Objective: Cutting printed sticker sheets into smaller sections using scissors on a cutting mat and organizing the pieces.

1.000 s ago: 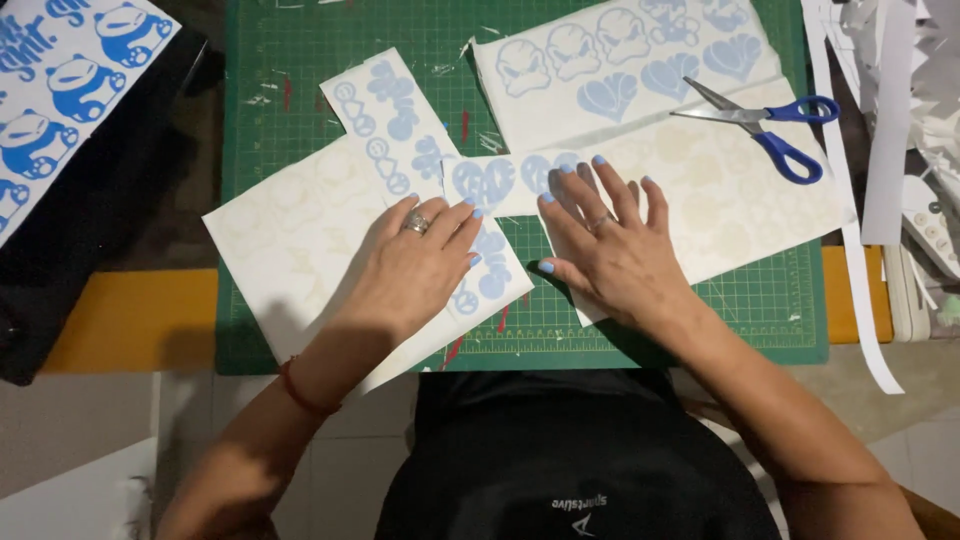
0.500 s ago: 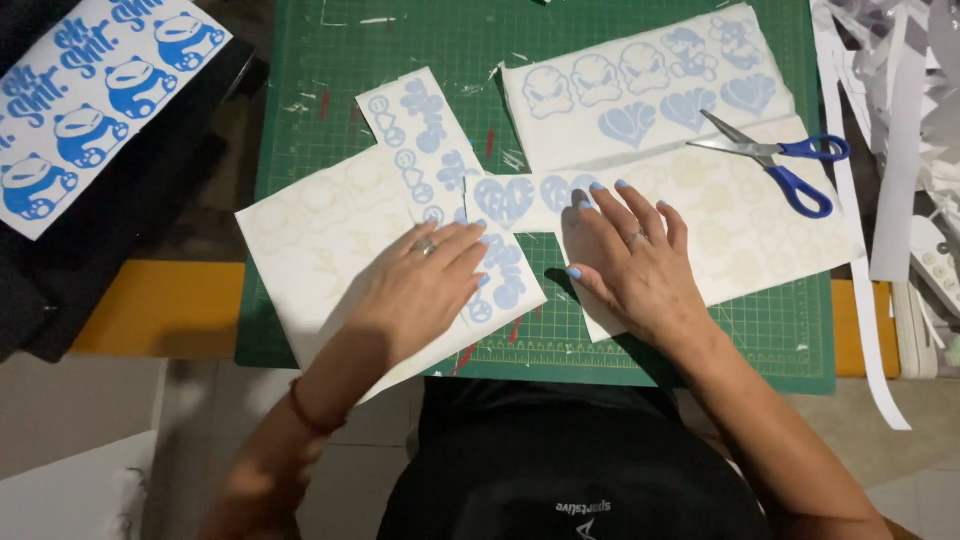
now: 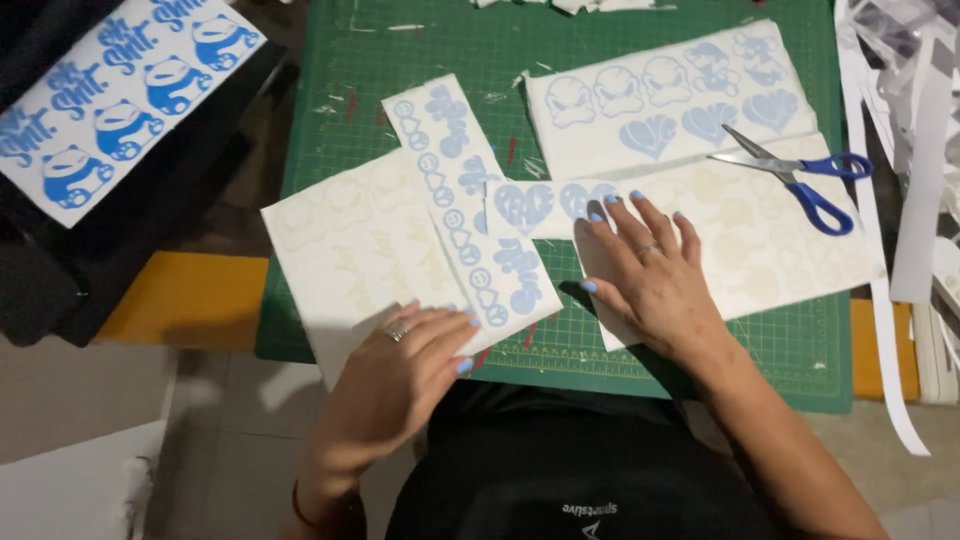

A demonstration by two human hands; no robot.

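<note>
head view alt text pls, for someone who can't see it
A person's right hand presses flat on a white sticker sheet while the left hand rests on a pale sheet, both on a green cutting mat. Blue-handled scissors lie nearby.

A long white sticker strip (image 3: 468, 210) printed with pale blue designs lies flat, diagonal, overlapping cream sheets (image 3: 365, 245)

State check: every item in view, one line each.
Left hand: flat, fingertips on the narrow sticker strip.
Right hand: flat, pressing a pale sheet.
Scissors: shut or nearly so, lying unheld.
Cutting mat: flat, partly covered.
Left pale sheet: flat, overhanging the mat's edge.
</note>
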